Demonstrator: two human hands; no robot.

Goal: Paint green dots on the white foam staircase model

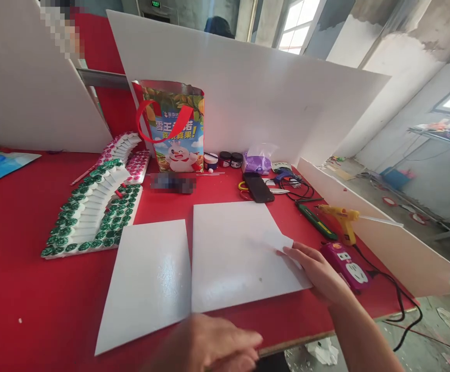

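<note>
Two white boards lie on the red tabletop, a smaller left board (147, 274) beside a larger right board (233, 253). My right hand (321, 274) grips the larger board by its right edge. Close to the table's front edge, my left hand (221, 343) is in front of the boards, slightly blurred, its fingers stretched out and holding nothing. Behind the smaller board sits a white arch-shaped craft piece (89, 217) edged with green rosettes. A similar piece with pink rosettes (120, 147) is behind that.
A printed gift bag (180, 134), small jars (225, 159) and a purple tissue pack (256, 163) stand at the back. A phone (259, 187), green utility knife (316, 221), yellow glue gun (343, 219) and purple power strip (345, 266) with trailing cable lie to the right.
</note>
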